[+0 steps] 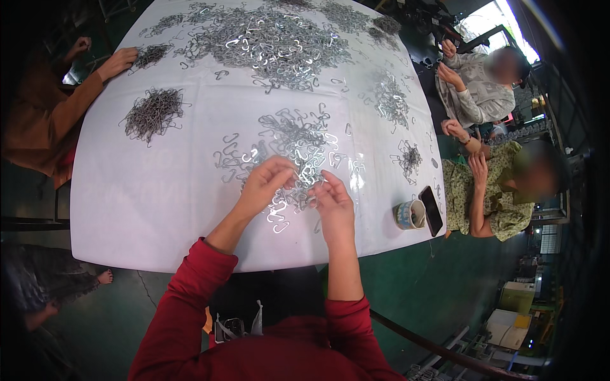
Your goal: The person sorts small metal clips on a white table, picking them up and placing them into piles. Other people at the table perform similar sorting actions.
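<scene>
A loose pile of small silvery metal hooks [295, 136] lies on the white-covered table in front of me. My left hand [268, 182] is over the near part of this pile, thumb and fingers pinched together. Just to its right is my right hand [333, 202], its fingers bent toward the thumb. Whatever either hand holds is too small to make out. A few hooks [278, 219] lie below and between my wrists. To the left sits a darker heap of thin bent wire pieces [153, 115].
A much larger heap of hooks [273, 44] covers the far middle of the table [127, 209]. Smaller piles [392, 101] lie along the right. A cup [409, 215] and a black phone [431, 211] stand near the right edge. Co-workers' hands [121, 62] are at the left and right sides.
</scene>
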Tool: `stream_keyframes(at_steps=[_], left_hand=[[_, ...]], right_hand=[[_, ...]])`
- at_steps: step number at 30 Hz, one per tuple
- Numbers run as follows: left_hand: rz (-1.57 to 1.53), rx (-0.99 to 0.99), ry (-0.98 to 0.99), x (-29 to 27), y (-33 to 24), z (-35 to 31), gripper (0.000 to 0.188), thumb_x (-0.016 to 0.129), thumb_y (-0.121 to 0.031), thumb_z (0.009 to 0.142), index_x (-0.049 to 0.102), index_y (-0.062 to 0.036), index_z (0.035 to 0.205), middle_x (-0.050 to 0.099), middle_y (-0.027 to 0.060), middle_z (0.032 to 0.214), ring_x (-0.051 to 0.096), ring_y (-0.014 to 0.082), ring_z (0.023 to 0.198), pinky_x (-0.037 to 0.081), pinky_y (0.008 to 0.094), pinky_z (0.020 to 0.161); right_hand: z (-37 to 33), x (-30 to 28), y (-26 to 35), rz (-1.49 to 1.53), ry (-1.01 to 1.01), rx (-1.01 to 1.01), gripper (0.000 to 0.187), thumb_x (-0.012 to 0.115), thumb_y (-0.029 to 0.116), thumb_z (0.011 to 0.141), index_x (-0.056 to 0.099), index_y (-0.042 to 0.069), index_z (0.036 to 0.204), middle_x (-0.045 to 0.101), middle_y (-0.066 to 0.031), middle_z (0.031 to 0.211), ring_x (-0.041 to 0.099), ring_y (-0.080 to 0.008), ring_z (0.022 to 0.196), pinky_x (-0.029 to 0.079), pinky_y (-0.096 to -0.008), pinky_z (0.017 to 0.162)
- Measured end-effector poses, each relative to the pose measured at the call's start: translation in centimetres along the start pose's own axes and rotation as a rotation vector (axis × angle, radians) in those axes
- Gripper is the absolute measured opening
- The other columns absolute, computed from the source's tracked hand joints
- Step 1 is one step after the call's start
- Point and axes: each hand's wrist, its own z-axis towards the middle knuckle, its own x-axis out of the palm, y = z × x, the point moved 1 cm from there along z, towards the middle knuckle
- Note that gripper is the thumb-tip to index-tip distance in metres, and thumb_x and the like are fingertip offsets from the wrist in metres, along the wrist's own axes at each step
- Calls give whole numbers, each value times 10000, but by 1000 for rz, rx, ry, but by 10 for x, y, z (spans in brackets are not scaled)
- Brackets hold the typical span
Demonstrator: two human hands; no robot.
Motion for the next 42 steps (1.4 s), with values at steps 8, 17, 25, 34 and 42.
stream_keyframes(at_steps=[8, 17, 25, 34, 42], left_hand=[[-23, -85, 54, -1, -1, 0, 107, 541, -113, 981, 594, -38, 1037, 618, 21, 884, 571, 92, 790, 475, 259, 727], [15, -167, 146, -2, 3, -1, 110, 525, -137, 993, 589, -57, 1034, 590, -4, 859, 545, 75, 758, 466, 252, 691], [-119, -323, 197, 1, 11, -5, 155, 511, -202, 1008, 581, -69, 1045, 535, -18, 795, 506, 70, 722, 441, 236, 666], [-208, -242, 171, -5, 11, -4, 140, 490, -202, 1016, 567, -86, 1008, 529, -26, 866, 498, 69, 820, 427, 250, 732], [-353, -319, 128, 10, 8, -2, 481, 305, -444, 1041, 490, -70, 1280, 570, 93, 1103, 559, 192, 1083, 484, 325, 886]], right_hand=[[2, -2, 7, -58, 153, 321, 228, 611, 258, 941, 598, 31, 926, 546, -26, 705, 474, -91, 537, 302, -215, 452], [6, -8, 1, 17, 347, 443, 270, 529, 226, 938, 537, 49, 734, 468, -20, 618, 365, -79, 453, 243, -226, 407], [-12, 14, -9, 142, 150, 402, 276, 536, 248, 943, 506, 67, 737, 447, -13, 656, 355, -85, 511, 255, -220, 437], [-10, 14, -5, 56, 270, 416, 260, 504, 241, 951, 543, 45, 785, 458, -19, 664, 341, -86, 479, 249, -234, 427], [-10, 12, -11, -32, 289, 242, 267, 516, 262, 975, 572, 59, 810, 465, 6, 661, 358, -63, 494, 236, -213, 438]])
